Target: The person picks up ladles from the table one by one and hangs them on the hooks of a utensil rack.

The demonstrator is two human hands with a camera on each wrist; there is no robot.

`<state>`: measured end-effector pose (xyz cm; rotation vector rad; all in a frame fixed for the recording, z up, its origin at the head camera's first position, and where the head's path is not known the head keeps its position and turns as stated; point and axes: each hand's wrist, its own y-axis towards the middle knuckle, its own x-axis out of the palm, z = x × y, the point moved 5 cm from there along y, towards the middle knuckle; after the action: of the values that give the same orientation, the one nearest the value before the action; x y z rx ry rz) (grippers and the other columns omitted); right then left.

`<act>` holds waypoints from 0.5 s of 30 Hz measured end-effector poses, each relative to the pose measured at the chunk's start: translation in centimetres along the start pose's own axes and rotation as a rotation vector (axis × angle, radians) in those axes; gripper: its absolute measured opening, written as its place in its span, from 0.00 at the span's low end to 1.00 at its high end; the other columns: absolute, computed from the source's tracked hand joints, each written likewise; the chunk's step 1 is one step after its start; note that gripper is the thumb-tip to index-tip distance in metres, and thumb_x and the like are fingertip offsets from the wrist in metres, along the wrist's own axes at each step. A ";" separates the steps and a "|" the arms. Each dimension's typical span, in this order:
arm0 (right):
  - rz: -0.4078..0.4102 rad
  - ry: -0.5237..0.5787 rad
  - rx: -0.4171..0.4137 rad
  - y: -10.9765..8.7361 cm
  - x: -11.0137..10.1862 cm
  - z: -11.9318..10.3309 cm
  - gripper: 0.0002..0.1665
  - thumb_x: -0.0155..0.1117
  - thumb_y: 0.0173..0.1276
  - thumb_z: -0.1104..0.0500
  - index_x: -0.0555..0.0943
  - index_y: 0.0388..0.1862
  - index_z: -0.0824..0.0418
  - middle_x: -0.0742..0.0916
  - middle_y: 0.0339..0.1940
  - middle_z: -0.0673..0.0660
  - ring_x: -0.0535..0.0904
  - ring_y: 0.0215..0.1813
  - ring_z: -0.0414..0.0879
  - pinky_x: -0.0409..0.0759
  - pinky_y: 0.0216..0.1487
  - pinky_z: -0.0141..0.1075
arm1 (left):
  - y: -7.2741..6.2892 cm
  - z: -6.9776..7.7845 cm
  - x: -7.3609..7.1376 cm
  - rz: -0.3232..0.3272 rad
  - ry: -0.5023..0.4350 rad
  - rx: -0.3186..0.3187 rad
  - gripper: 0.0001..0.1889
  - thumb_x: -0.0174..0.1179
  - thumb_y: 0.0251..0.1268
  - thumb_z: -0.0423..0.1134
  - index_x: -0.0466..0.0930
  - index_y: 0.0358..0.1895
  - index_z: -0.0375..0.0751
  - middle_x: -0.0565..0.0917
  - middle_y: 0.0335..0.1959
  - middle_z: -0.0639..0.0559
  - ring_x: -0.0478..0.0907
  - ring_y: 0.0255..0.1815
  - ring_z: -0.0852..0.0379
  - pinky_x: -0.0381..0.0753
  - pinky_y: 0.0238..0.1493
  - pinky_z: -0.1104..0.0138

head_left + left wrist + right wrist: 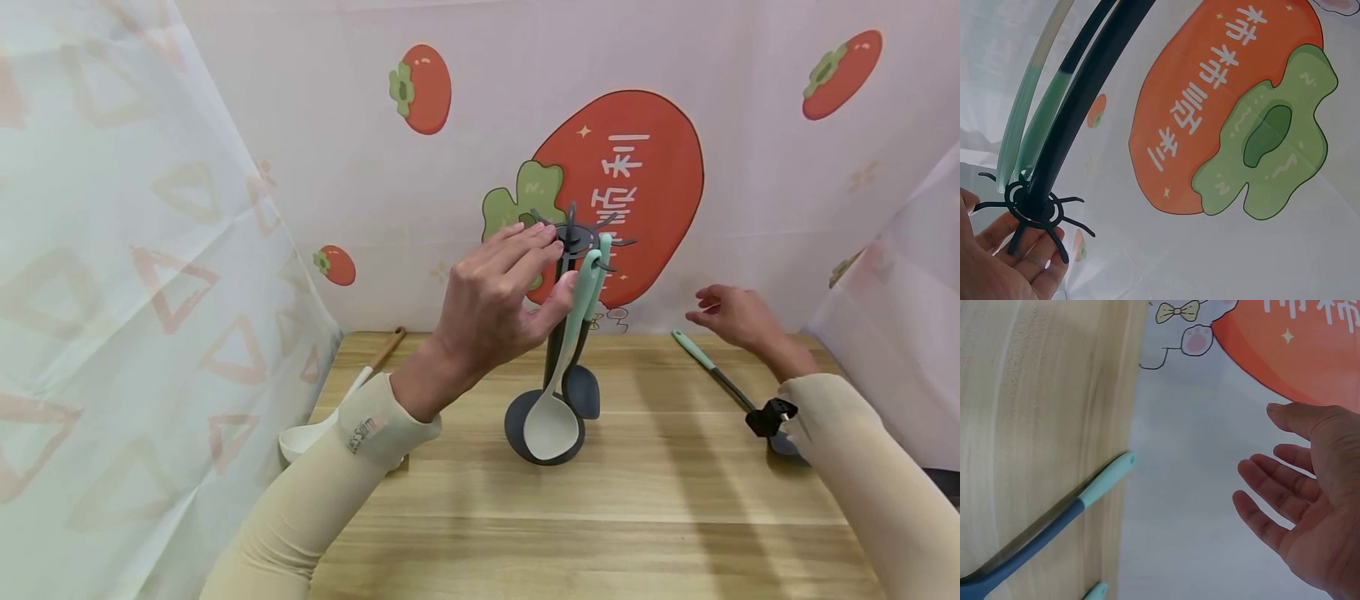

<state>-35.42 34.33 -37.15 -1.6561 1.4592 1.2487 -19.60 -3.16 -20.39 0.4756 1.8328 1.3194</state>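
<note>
A dark utensil stand (516,425) with a round base and a ring of hooks (1035,215) stands mid-table. From it hang a white ladle (551,429) with a mint handle and a dark-headed utensil (582,392), also mint-handled. My left hand (498,296) touches the hook ring from the side, its fingers extended; the left wrist view shows those fingers (1041,256) against the hooks. Over the table's right rear, my right hand (738,318) hovers with parted, relaxed fingers and holds nothing. Below it lies a dark utensil with a mint handle (1107,478), its head partly hidden by my sleeve.
On the left of the wooden table (600,550) lies a white utensil with a wooden handle (386,346), partly behind my left sleeve. A second mint handle tip (1096,591) shows in the right wrist view. A black object (945,482) sits at the right edge. Printed curtains (315,108) enclose the table.
</note>
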 end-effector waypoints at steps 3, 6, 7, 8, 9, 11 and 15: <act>-0.019 0.010 0.020 0.0 0.6 0.7 0.29 0.69 0.76 0.56 0.78 0.61 0.80 0.85 0.54 0.80 0.84 0.54 0.74 0.82 0.54 0.65 | -0.1 0.0 0.0 -0.006 -0.001 -0.004 0.16 0.69 0.67 0.41 0.91 0.48 0.30 0.91 0.50 0.37 0.90 0.53 0.43 0.81 0.68 0.56; -0.025 0.009 0.025 -0.1 1.1 1.3 0.29 0.68 0.76 0.56 0.78 0.61 0.81 0.86 0.54 0.80 0.84 0.54 0.74 0.82 0.53 0.65 | -0.1 -0.1 0.0 -0.009 -0.001 -0.005 0.16 0.69 0.67 0.41 0.91 0.49 0.30 0.91 0.50 0.37 0.90 0.54 0.43 0.81 0.68 0.57; -0.029 0.009 0.027 -0.1 1.3 1.5 0.29 0.68 0.76 0.56 0.78 0.61 0.81 0.86 0.54 0.80 0.84 0.54 0.74 0.82 0.53 0.66 | -0.2 -0.1 0.0 -0.010 -0.001 -0.004 0.16 0.69 0.67 0.41 0.91 0.49 0.30 0.91 0.50 0.37 0.90 0.54 0.43 0.81 0.68 0.57; -0.033 0.008 0.030 -0.1 1.5 1.7 0.29 0.68 0.76 0.56 0.78 0.61 0.81 0.86 0.53 0.79 0.84 0.54 0.74 0.82 0.53 0.65 | -0.2 -0.1 0.0 -0.010 0.000 -0.004 0.16 0.69 0.67 0.41 0.91 0.49 0.30 0.91 0.50 0.37 0.90 0.54 0.43 0.81 0.68 0.57; -0.039 0.007 0.032 -0.1 1.6 1.9 0.29 0.68 0.76 0.56 0.78 0.61 0.81 0.86 0.54 0.79 0.84 0.54 0.74 0.82 0.53 0.65 | -0.2 -0.1 0.0 -0.009 0.000 -0.003 0.16 0.69 0.67 0.40 0.91 0.49 0.30 0.91 0.50 0.37 0.90 0.54 0.43 0.81 0.68 0.57; -0.051 0.013 0.038 -0.2 1.9 2.2 0.29 0.68 0.76 0.56 0.78 0.61 0.81 0.86 0.54 0.79 0.84 0.54 0.74 0.82 0.54 0.66 | -0.1 -0.1 0.0 -0.009 0.000 -0.001 0.16 0.69 0.67 0.40 0.91 0.49 0.30 0.91 0.50 0.37 0.90 0.54 0.43 0.81 0.68 0.57; -0.069 0.013 0.048 -0.3 2.4 2.8 0.29 0.67 0.76 0.56 0.78 0.61 0.81 0.86 0.54 0.80 0.84 0.54 0.75 0.82 0.54 0.66 | -0.1 -0.1 0.1 -0.006 0.000 -0.001 0.16 0.69 0.67 0.41 0.91 0.49 0.30 0.91 0.50 0.37 0.90 0.54 0.43 0.82 0.67 0.56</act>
<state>-35.95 35.94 -40.42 -1.6714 1.4167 1.1590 -19.68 -3.20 -20.52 0.4691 1.8327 1.3161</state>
